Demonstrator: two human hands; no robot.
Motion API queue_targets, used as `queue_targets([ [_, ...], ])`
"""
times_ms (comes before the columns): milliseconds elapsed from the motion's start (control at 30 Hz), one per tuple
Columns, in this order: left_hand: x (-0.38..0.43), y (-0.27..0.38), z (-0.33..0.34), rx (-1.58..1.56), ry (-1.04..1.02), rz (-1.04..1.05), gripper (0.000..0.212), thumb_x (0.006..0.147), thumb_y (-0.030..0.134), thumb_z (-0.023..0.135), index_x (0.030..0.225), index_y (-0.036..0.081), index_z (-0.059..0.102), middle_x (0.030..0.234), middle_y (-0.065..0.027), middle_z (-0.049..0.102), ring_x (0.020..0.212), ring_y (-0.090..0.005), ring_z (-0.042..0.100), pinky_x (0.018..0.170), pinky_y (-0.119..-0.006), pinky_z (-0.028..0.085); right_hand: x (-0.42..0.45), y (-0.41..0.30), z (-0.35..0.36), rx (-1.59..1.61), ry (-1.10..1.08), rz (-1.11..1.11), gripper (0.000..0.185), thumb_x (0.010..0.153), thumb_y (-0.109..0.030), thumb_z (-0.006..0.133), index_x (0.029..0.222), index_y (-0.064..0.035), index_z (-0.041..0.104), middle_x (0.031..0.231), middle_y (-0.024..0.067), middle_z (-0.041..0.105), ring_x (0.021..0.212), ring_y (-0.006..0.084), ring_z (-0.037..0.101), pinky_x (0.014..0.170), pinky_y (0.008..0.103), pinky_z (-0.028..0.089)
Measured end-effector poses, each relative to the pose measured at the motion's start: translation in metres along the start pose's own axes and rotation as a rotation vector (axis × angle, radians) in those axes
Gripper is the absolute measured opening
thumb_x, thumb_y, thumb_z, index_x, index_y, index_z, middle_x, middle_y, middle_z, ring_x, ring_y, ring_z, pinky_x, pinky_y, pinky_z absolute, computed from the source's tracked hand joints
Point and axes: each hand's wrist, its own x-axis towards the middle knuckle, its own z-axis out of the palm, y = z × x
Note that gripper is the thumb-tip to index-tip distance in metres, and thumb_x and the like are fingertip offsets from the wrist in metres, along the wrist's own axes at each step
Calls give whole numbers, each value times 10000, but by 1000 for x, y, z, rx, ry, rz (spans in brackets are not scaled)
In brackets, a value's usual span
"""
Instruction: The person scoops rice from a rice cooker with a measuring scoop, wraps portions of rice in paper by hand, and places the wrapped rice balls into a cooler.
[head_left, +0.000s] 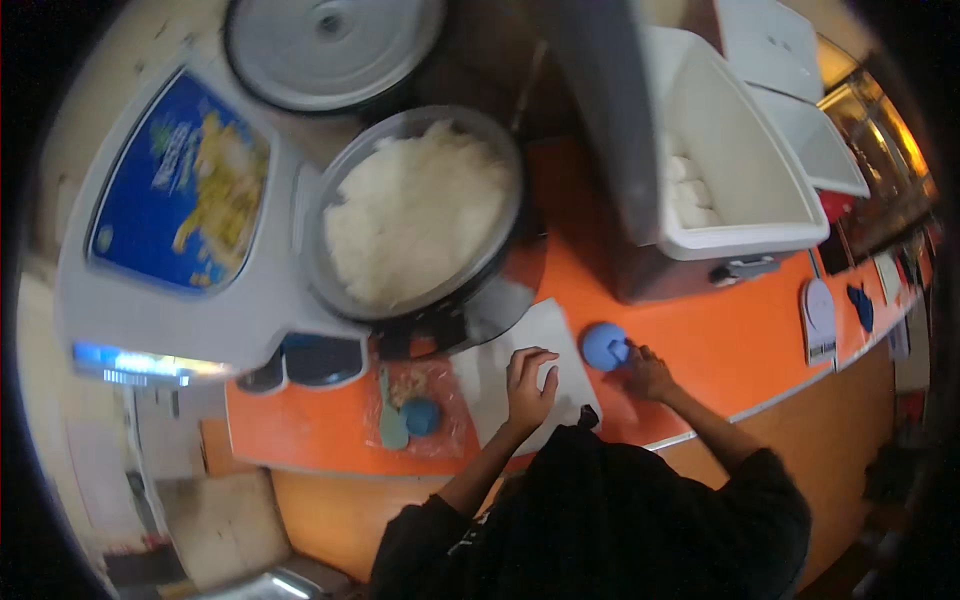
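My left hand (531, 390) is over a white sheet (480, 367) on the orange table, fingers curled loosely apart and holding nothing. My right hand (649, 375) has its fingers on the right side of a small blue round bowl or mould (602, 346), whose exact shape is partly blurred. Beyond the sheet stands a large pot of white cooked rice (416, 217). Left of the sheet, a clear plastic bag (446, 442) lies flat under a pale green rice paddle (392, 427) and a teal round cup or mould (420, 416). Some light brown food (407, 382) is also on the bag.
An open cooler box (750, 232) with white wrapped pieces (691, 196) inside stands at the back right. A kitchen scale (817, 319) sits by the right table edge. A grey appliance with a blue picture panel (165, 217) fills the left. A lidded pot (330, 52) is behind.
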Motion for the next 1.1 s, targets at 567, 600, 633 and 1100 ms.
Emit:
queue_targets([
  [567, 50, -49, -157, 32, 542, 269, 693, 667, 403, 674, 1140, 41, 320, 1293, -227, 197, 1186, -390, 211, 971, -525, 145, 300, -233, -270, -246, 233, -131, 217, 808, -100, 427, 1000, 2, 437, 815, 213, 590, 769, 362, 599, 661, 436, 484],
  [600, 49, -57, -155, 168, 554, 277, 758, 702, 575, 564, 1124, 0, 309, 1246, -254, 247, 1168, -382, 255, 980, -481, 193, 312, -234, -250, -255, 229, -123, 217, 808, -100, 427, 1000, 2, 437, 815, 213, 590, 769, 362, 599, 661, 436, 484],
  [633, 50, -63, -153, 161, 551, 274, 758, 702, 575, 564, 1124, 0, 309, 1246, -254, 247, 1168, -382, 255, 980, -481, 193, 320, -238, -233, -261, 178, -145, 220, 811, -94, 422, 1005, 8, 435, 833, 216, 587, 782, 361, 599, 665, 428, 489],
  [1100, 44, -97, -144, 151, 569, 389, 621, 646, 670, 540, 1092, 243, 487, 1269, -179, 205, 1211, -366, 153, 977, -561, 111, 255, -285, -247, -333, -301, -236, 271, 764, -52, 496, 1018, 25, 436, 899, 223, 571, 859, 352, 582, 697, 414, 482],
])
